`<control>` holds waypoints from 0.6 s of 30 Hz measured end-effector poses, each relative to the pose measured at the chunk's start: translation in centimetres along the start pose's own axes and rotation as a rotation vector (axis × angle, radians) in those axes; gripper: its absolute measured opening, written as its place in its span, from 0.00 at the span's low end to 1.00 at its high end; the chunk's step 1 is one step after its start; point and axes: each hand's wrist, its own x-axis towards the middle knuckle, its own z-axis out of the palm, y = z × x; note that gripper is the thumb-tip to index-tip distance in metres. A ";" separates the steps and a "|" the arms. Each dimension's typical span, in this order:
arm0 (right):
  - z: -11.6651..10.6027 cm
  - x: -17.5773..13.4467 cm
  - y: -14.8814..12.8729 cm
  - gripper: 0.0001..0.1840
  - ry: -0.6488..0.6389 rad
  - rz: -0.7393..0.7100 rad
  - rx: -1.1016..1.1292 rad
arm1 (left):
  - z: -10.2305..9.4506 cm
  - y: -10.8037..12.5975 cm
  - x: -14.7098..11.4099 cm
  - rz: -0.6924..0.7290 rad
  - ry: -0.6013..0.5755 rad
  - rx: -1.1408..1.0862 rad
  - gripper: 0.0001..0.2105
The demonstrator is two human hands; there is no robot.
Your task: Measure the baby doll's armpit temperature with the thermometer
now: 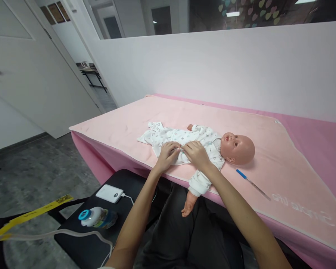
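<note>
A baby doll (237, 148) lies on its back across the pink-covered table, its head to the right. It wears a white patterned baby outfit (168, 135). At the outfit's front, around the doll's middle, my left hand (169, 154) pinches a bit of the cloth. My right hand (195, 152) is close beside it, fingers closed on the same front edge. What lies between the fingertips is small and partly hidden, perhaps a fastening. One doll arm (189, 203) hangs over the table's near edge; the other rests on the far side.
A blue-capped pen (253, 184) lies near the doll's head on the pink cloth (282, 164). To the left, a black chair (126, 183) holds a white power bank (109, 193) with a cable and a blue-lidded bottle (98, 217). A white wall stands behind the table.
</note>
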 end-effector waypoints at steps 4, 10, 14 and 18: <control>-0.1 0.0 0.0 0.12 0.000 0.002 0.001 | 0.0 -0.1 0.0 0.001 -0.007 0.003 0.11; -0.2 0.1 0.0 0.13 0.006 -0.003 0.008 | 0.0 0.1 0.0 0.005 -0.015 0.017 0.10; -0.1 0.0 0.0 0.12 -0.001 -0.008 0.020 | 0.0 0.1 -0.1 -0.012 -0.013 0.026 0.10; 0.0 0.0 0.0 0.12 -0.010 -0.001 0.026 | 0.0 0.1 -0.1 -0.007 -0.017 0.033 0.10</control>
